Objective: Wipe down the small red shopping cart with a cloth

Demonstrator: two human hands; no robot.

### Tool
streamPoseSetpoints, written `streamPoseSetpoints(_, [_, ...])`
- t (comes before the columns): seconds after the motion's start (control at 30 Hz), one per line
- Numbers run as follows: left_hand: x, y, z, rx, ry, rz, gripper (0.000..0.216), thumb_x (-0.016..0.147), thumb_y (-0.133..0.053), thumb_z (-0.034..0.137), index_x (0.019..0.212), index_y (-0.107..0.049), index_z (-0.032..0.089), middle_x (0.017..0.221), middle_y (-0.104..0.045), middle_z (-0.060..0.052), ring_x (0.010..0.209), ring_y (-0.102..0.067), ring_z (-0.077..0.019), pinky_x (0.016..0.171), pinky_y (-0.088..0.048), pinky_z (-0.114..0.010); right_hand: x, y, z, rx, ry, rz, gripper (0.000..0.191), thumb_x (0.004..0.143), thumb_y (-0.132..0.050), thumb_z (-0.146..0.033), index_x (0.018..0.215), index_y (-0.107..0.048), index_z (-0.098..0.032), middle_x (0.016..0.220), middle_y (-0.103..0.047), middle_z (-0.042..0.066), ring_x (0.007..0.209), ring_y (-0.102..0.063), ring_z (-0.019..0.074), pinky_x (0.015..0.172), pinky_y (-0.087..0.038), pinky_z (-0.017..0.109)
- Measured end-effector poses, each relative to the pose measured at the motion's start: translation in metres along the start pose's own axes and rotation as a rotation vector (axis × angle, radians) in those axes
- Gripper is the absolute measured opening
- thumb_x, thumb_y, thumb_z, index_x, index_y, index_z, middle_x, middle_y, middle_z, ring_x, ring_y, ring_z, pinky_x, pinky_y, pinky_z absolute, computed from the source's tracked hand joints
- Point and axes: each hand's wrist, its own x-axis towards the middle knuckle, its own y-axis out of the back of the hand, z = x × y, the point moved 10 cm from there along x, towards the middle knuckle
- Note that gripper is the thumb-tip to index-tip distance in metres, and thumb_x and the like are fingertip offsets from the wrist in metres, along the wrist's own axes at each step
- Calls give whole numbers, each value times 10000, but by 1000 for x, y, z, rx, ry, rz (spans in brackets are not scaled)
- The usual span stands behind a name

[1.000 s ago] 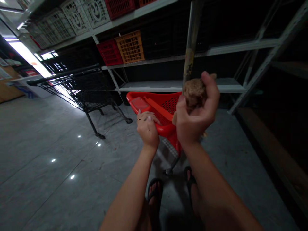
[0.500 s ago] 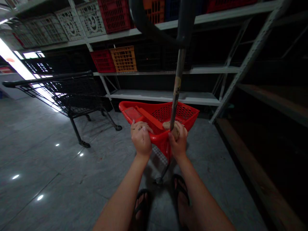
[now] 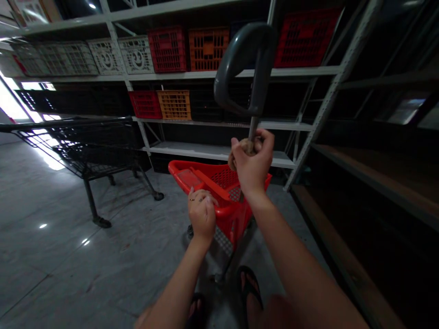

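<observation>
My right hand (image 3: 253, 162) is raised in front of me and clenched around a brown, fuzzy-looking cloth (image 3: 244, 145), which is pressed against the thin metal rod (image 3: 253, 124) of a red trolley basket (image 3: 206, 176). The grip sits just below the rod's dark grey loop handle (image 3: 245, 68), which rises above my fingers. My left hand (image 3: 201, 214) is lower and closed over the near rim of the same basket, thumb side up, with a ring on one finger. The basket is perforated plastic and stands on the grey tiled floor (image 3: 68, 256) directly in front of my sandalled feet (image 3: 249, 283). To the left, well apart from it, stands a black wire shopping cart (image 3: 85, 141). Behind both runs white metal shelving (image 3: 219, 153). Its upper shelf carries white crates (image 3: 135, 55), a red crate (image 3: 168, 48) and an orange crate (image 3: 208, 48) side by side. The shelf below holds a smaller red crate (image 3: 146, 104) next to an orange one (image 3: 174, 104). The right side of the view is dark, with wooden shelf boards (image 3: 377, 169) barely lit.
</observation>
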Motion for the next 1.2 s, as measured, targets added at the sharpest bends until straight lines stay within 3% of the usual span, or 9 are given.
streamPoseSetpoints(0.1, [-1,1,2,-3,-16,-24,449,1042,-356,275,680,-619,237,801,-708,-23,937,-673,-209,1184,-417,-521,20,-9,-15,-22,80,-30,436,911,-650,-414,1296,-503,-273,880,-661,-31,733,-646,130,697,-527,275])
streamPoseSetpoints(0.2, [-1,2,4,-1,-10,-39,436,1040,-359,276,693,-621,239,796,-705,-21,935,-673,-210,1192,-412,-519,5,-2,-10,-92,59,1,369,901,-631,-413,1231,-573,-259,887,-693,-17,750,-668,153,721,-539,306])
streamPoseSetpoints(0.4, [-2,7,4,2,-7,6,431,1033,-366,261,681,-614,236,790,-700,-20,938,-683,-208,1185,-423,-513,-83,30,66,-315,-350,-23,231,749,-686,-442,852,-669,-236,740,-705,11,682,-667,210,704,-520,350])
streamPoseSetpoints(0.53, [-3,8,3,23,-6,9,472,1042,-339,274,661,-613,234,788,-702,-29,932,-683,-206,1173,-431,-503,-108,29,91,-211,-485,-92,255,698,-680,-480,738,-610,-238,623,-651,-6,559,-615,188,577,-477,309])
streamPoseSetpoints(0.67, [-4,10,7,2,-12,14,456,1039,-365,269,662,-619,233,766,-699,-26,916,-676,-207,1170,-420,-512,-84,19,67,-72,-433,-46,244,767,-656,-469,780,-579,-237,533,-552,-67,429,-500,130,452,-376,251])
streamPoseSetpoints(0.8, [-7,10,10,-1,-11,-4,460,1042,-359,260,662,-618,239,769,-699,-23,920,-671,-209,1168,-412,-517,-27,15,14,-73,-189,85,188,833,-679,-396,825,-607,-223,668,-608,-38,593,-596,121,544,-444,228])
streamPoseSetpoints(0.97, [-8,10,14,6,-52,-8,473,1048,-361,238,664,-636,233,788,-706,-19,927,-664,-199,1173,-402,-499,15,-8,-21,47,26,-28,230,939,-597,-388,1119,-600,-244,888,-651,-11,709,-642,113,633,-510,244])
streamPoseSetpoints(1.1, [-7,9,12,12,-54,-8,474,1046,-365,224,672,-656,225,786,-700,-10,934,-660,-187,1184,-400,-481,-35,4,11,23,-52,-86,362,941,-596,-396,1275,-571,-259,908,-669,-12,704,-648,121,655,-542,262])
streamPoseSetpoints(1.2, [-5,10,11,21,-64,-1,474,1044,-362,220,675,-660,218,792,-699,-13,944,-661,-185,1186,-405,-472,-94,28,56,-80,-223,-117,356,906,-624,-447,1184,-625,-225,865,-704,2,742,-679,153,721,-577,301])
